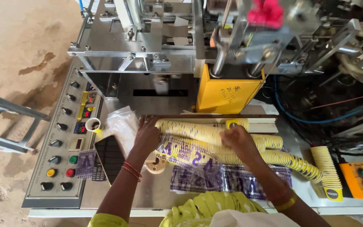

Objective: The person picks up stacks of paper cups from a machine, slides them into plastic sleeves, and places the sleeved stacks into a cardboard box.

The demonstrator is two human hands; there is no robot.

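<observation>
Long stacks of nested yellow paper cups lie sideways on the steel machine table. My left hand rests on the left end of one stack and grips the clear printed plastic sleeve around it. My right hand presses on the middle of the same stacks, fingers curled over the cups. Flat printed plastic bags lie under my forearms. Another curved stack of cups trails off to the right.
A control panel with knobs and coloured buttons runs along the left. A single cup, a dark phone and loose clear bags sit beside it. A yellow machine housing stands behind. A cup stack and an orange button box lie right.
</observation>
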